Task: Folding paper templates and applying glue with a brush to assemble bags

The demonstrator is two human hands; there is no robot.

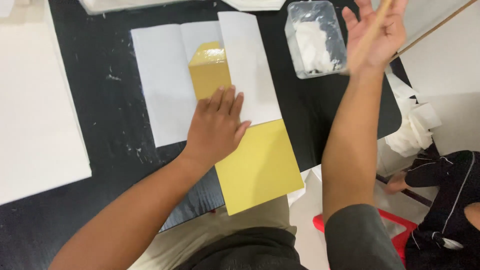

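We press our flat, open left hand (216, 127) on the white paper sheet (249, 67) folded over the yellow envelope (260, 167) on the black counter (107, 75), while our right hand (375, 34) grips a thin wooden stick (371, 37) beside the clear plastic paste tub (316, 39), so pasting seems underway and calls for loading the stick.

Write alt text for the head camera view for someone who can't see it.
A left hand presses flat on a yellow sheet partly wrapped in white paper on a black table. The raised right hand holds a thin wooden stick near a clear tub of white paste.
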